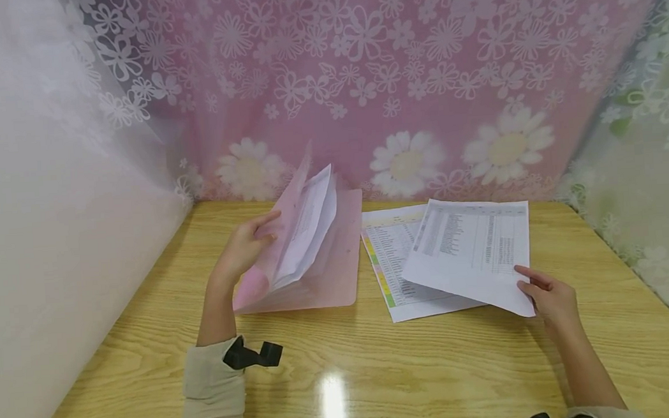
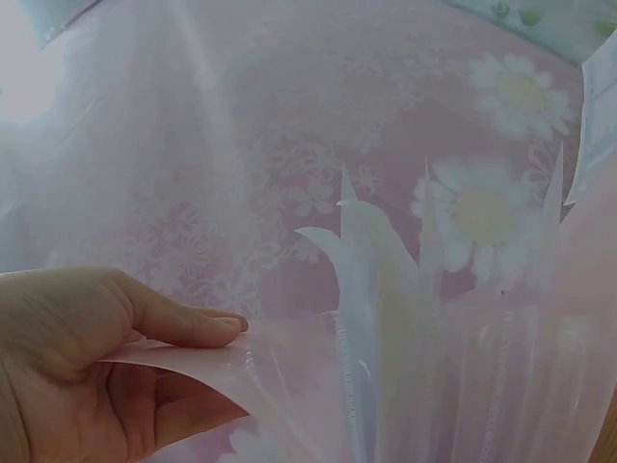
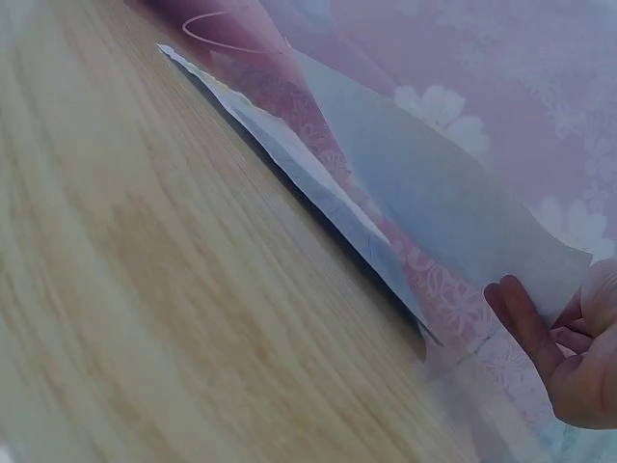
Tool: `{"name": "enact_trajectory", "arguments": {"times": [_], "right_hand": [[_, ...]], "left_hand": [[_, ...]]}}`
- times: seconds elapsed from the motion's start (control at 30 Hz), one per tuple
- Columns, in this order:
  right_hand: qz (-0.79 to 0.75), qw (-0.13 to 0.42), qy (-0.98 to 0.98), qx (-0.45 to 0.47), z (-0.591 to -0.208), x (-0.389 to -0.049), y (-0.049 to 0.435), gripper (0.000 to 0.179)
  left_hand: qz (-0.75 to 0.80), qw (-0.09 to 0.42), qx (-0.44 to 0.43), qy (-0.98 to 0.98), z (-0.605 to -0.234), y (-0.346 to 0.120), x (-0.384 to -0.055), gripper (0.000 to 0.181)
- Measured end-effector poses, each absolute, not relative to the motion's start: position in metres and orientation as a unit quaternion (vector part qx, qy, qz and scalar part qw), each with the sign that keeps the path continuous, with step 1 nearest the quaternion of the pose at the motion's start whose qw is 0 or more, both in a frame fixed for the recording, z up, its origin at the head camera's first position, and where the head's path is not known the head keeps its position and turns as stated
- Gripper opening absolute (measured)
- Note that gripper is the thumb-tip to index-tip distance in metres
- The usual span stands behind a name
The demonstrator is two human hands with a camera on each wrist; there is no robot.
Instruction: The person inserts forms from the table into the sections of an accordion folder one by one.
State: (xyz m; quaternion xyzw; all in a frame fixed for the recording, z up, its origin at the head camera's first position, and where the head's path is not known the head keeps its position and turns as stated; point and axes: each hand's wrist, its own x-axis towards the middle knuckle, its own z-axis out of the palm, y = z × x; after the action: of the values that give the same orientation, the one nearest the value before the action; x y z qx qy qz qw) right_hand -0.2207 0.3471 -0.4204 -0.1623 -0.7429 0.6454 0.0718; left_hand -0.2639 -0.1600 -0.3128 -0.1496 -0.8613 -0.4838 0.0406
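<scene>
At the left of the head view, a pink clear folder [image 1: 337, 260] with plastic sleeves stands partly open on the table. My left hand [image 1: 245, 249] pinches its raised front cover [image 2: 193, 362] between thumb and fingers. White papers [image 1: 312, 217] show in the sleeves beside that cover. To the right, my right hand [image 1: 555, 301] pinches the lower right corner of a printed sheet [image 1: 475, 251], lifted and tilted. Below that sheet lies another paper [image 1: 395, 263] with a table and coloured cells down its left edge. In the right wrist view the held sheet [image 3: 405, 164] rises above the paper on the table.
The wooden table [image 1: 299, 377] runs up to a pink flowered curtain [image 1: 334, 107] at the back. A white sheet-like wall [image 1: 68, 187] closes the left side, and a green flowered curtain [image 1: 654, 170] the right. Wrist straps with black mounts [image 1: 251, 355] sit on both forearms.
</scene>
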Motion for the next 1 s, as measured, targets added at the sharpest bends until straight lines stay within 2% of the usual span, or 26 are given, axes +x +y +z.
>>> {"name": "enact_trajectory", "arguments": {"times": [0.27, 0.5, 0.77, 1.0], "right_hand": [[0.653, 0.073, -0.740, -0.142, -0.412, -0.217, 0.344, 0.027], [0.661, 0.058, -0.739, -0.117, -0.421, -0.224, 0.350, 0.042], [0.679, 0.057, -0.726, -0.097, -0.383, -0.214, 0.317, 0.030], [0.631, 0.059, -0.768, -0.097, -0.375, -0.219, 0.305, 0.039]], "left_hand": [[-0.492, 0.027, -0.155, -0.856, -0.309, -0.157, -0.261, 0.044], [-0.502, 0.021, -0.159, -0.850, -0.315, -0.159, -0.266, 0.044], [-0.493, 0.026, -0.153, -0.856, -0.315, -0.160, -0.265, 0.045], [-0.497, 0.028, -0.154, -0.854, -0.316, -0.161, -0.265, 0.045]]}}
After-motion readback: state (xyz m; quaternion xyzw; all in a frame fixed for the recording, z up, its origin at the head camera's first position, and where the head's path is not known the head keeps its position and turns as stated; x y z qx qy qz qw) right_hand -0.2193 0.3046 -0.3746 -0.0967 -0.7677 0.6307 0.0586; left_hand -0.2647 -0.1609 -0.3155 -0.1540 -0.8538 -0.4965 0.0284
